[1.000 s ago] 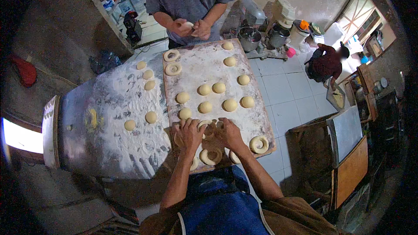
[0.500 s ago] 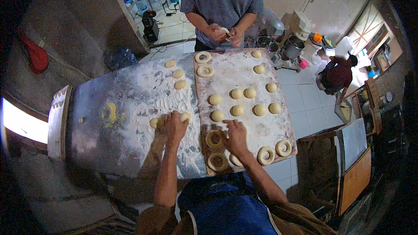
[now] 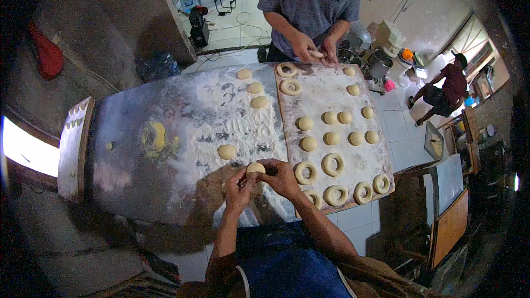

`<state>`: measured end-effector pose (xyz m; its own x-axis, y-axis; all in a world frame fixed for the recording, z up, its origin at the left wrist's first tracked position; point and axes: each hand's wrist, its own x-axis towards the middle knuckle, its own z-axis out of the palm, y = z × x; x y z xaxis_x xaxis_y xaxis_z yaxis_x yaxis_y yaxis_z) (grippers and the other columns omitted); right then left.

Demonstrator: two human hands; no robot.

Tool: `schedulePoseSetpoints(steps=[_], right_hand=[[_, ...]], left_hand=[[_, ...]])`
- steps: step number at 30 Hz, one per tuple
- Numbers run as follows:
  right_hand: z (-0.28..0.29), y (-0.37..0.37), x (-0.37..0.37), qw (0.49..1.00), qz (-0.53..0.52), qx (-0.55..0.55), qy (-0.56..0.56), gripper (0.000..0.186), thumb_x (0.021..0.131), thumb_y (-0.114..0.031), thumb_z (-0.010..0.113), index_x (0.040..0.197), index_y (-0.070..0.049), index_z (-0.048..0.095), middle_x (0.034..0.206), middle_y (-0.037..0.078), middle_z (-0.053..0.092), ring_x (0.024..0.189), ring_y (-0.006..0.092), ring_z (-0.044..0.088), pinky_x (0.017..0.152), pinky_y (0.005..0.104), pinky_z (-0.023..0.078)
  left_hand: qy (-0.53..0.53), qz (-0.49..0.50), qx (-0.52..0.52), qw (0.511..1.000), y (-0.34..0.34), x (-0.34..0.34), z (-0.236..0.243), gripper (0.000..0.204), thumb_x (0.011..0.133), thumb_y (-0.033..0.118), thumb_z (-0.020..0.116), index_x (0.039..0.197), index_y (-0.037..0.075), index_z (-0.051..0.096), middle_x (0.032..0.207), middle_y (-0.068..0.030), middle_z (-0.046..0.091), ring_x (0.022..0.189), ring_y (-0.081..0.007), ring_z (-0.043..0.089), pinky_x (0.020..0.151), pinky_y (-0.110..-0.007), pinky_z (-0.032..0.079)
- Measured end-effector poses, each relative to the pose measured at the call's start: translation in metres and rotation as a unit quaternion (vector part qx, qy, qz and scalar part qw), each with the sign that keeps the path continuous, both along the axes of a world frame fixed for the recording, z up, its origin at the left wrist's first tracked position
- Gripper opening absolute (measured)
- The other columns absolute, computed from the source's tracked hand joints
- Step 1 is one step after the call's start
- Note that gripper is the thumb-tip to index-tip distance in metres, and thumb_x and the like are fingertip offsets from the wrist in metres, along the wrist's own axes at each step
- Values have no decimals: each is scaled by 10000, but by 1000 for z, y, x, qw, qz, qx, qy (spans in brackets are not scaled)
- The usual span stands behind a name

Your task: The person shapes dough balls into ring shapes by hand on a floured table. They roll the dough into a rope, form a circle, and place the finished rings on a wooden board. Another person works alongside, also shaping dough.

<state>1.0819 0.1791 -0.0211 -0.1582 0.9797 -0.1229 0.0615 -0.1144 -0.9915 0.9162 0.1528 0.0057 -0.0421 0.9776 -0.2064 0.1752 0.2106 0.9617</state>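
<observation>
Both my hands meet above the near edge of the floured table, holding a small pale dough ball (image 3: pixel 255 168) between them. My left hand (image 3: pixel 238 189) grips it from the left with bent fingers. My right hand (image 3: pixel 280 179) pinches it from the right, thumb and fingertips on the dough. Another dough ball (image 3: pixel 227 152) lies on the flour just beyond my left hand. To the right of my hands, a dough ring (image 3: pixel 305 173) and a second dough ring (image 3: pixel 333 164) lie on the floured board (image 3: pixel 353 179), with more rings along its near edge.
Several round dough balls (image 3: pixel 331 138) sit on the board, and a few more (image 3: pixel 255 88) on the table's far side. A yellow smear (image 3: pixel 157 135) marks the table. Across from me a person (image 3: pixel 312 11) works dough by hand. Another person (image 3: pixel 444 88) is at the right.
My left hand has lifted the dough ball from the table. My right hand has left the board and joined it, exposing a ring there. The view has shifted; the person at right stands more upright.
</observation>
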Motion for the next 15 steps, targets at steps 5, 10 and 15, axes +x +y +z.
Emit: schedulePoseSetpoints(steps=[5,10,15], right_hand=[[26,-11,-29,995,-17,47,-86,715,817,-77,799,1431,-53,433,950,131,724,871,211,696,750,348,570],[49,-15,-27,992,113,-9,-49,843,831,-54,759,1535,-96,298,974,124,711,853,218,667,739,377,550],[17,-10,-13,990,95,-15,101,574,1050,-469,437,1480,-98,360,1181,146,610,990,224,633,861,375,511]], left_hand=[[-66,-28,61,996,0,-24,-48,349,1009,232,644,1253,-17,625,1157,-73,620,1015,-204,629,893,-353,522],[-282,108,20,953,-9,-15,-65,585,972,200,698,1457,50,408,1294,-95,547,1135,-226,587,924,-368,527],[-195,-140,61,969,0,-35,-19,637,869,49,707,1415,88,380,1282,-90,515,1169,-235,574,965,-380,519]])
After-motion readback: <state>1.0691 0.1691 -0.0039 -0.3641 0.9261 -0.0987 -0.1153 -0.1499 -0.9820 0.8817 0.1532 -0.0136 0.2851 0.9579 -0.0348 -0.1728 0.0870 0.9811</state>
